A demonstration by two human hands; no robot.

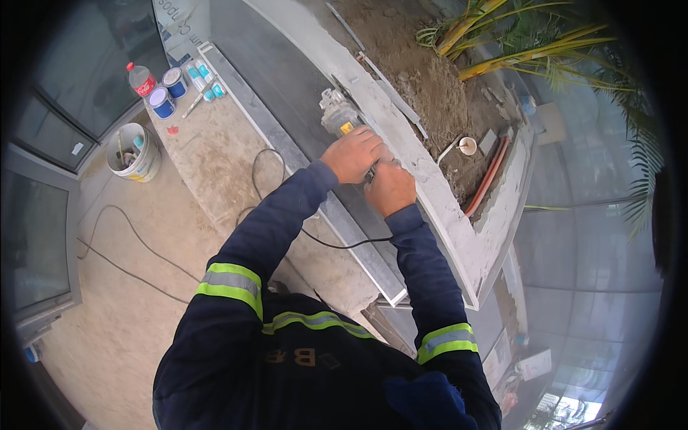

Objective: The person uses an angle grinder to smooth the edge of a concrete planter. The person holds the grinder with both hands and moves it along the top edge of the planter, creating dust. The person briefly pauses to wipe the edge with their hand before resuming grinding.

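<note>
Both my hands are wrapped round an angle grinder, whose dusty metal head points away from me at the inner edge of the planter's pale wall. My left hand grips the body just behind the head. Close behind it, my right hand holds the rear part. Most of the grinder's body is hidden under my fingers. A black power cord trails from near my right wrist, over the grey ledge and down to the left. Below the tool lies a grey panel surface.
A bottle with a red cap, paint cans and tubes stand on the concrete step at far left. A white bucket holds tools. Right of the wall, the soil bed holds palm stems, a cup and orange pipes.
</note>
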